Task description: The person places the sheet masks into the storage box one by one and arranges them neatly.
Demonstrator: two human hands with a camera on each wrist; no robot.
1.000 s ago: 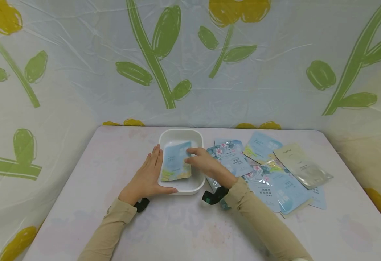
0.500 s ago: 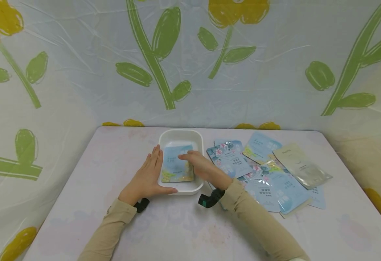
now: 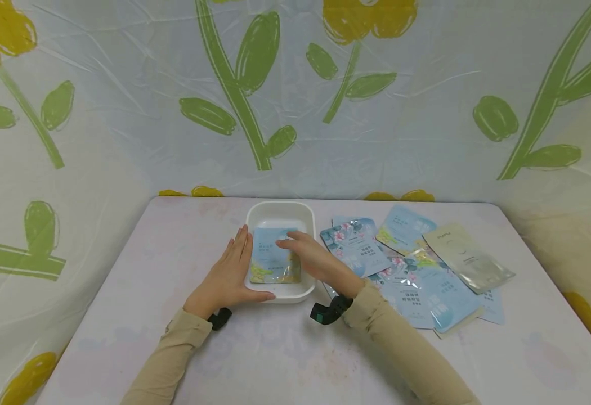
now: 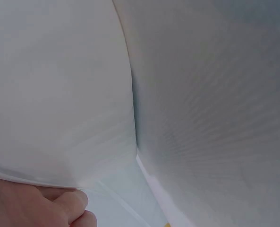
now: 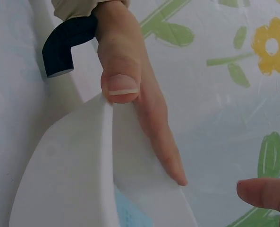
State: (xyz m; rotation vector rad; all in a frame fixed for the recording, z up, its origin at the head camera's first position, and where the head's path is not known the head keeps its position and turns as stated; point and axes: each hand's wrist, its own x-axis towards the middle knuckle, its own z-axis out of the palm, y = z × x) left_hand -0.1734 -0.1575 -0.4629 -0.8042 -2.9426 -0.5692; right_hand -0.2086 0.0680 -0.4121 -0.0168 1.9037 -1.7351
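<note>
A white plastic tray (image 3: 281, 209) stands on the table with a light blue face mask sachet (image 3: 269, 260) lying flat inside. My left hand (image 3: 227, 278) rests along the tray's left side with straight fingers, its thumb at the near rim. In the right wrist view, that thumb (image 5: 122, 85) touches the tray's edge. Over the sachet's right part is my right hand (image 3: 316, 259), its extended fingers at or just above the surface; contact is unclear. The left wrist view shows pale surfaces and some fingers (image 4: 59, 208) at the lower left.
Right of the tray lies a loose pile of mask sachets, among them a flowered blue one (image 3: 358, 247), a plain blue one (image 3: 447, 295) and a beige-silver one (image 3: 468, 259). A flower-printed sheet (image 3: 366, 129) hangs behind the table (image 3: 285, 360).
The sachet has dropped from a tilted position to lie flat in the tray, shifting slightly nearer. My right hand has moved left over it. The left hand stays in place.
</note>
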